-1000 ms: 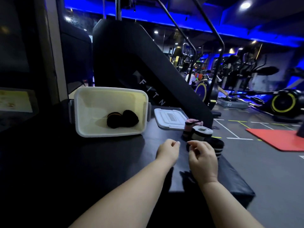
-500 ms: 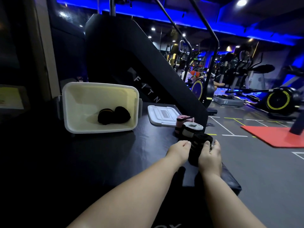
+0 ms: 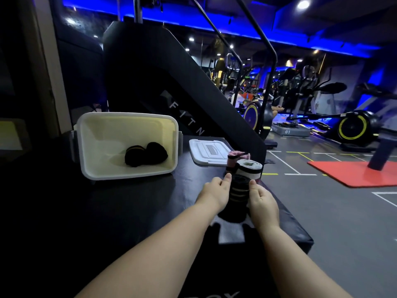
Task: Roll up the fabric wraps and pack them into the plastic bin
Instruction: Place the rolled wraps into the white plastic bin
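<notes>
Fabric wrap (image 3: 238, 193), black with pale stripes, held between both hands above the near right part of the black padded platform (image 3: 129, 211). The left hand (image 3: 214, 193) grips its left side, thumb laid against the cloth and fingers curled; the right hand (image 3: 263, 201) grips its right side in the same way, thumb tip on the upper edge. The wrap's lower end is dark against the platform, so whether it touches the surface cannot be told.

Just beyond the hands stand a white-and-grey roll (image 3: 250, 167) and, behind it, a pink roll (image 3: 235, 157), both upright and touching or nearly so. The white lid (image 3: 209, 151) lies flat just behind them.

The plastic bin (image 3: 129, 116) lies tipped toward the viewer at the left of the platform, well apart from the hands. Two black rolled wraps (image 3: 146, 154) rest side by side on its lower inside wall. A black machine (image 3: 171, 82) lettered "FITN" rises behind bin and lid.
</notes>
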